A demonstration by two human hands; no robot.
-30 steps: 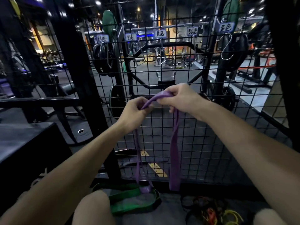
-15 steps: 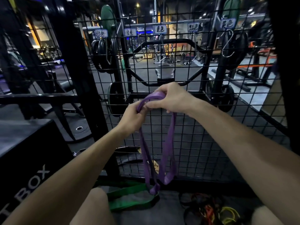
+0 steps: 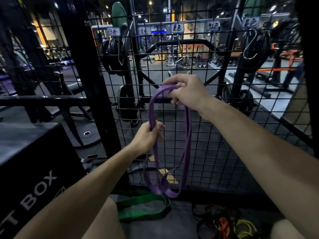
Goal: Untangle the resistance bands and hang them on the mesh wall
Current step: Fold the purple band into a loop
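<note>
A purple resistance band [image 3: 187, 145] hangs in long loops in front of the black mesh wall [image 3: 215, 135]. My right hand [image 3: 186, 90] grips the band's top. My left hand [image 3: 148, 135] is closed around one strand lower down and to the left. The band's bottom loops dangle just above the floor. A green band [image 3: 141, 206] lies flat on the floor below. A tangle of red, yellow and black bands [image 3: 224, 223] lies at the lower right. A metal S-hook [image 3: 250, 45] hangs on the mesh at the upper right, under a paper label [image 3: 250, 22].
Several paper labels [image 3: 177, 28] are fixed along the top of the mesh. A black box [image 3: 31, 169] with white lettering stands on the left. A black upright post [image 3: 89, 83] rises beside it. Weight plates [image 3: 114, 56] and gym racks stand behind the mesh.
My left hand has slid down the purple band, away from my right hand. The band's bottom has lifted off the green band and now hangs in doubled loops.
</note>
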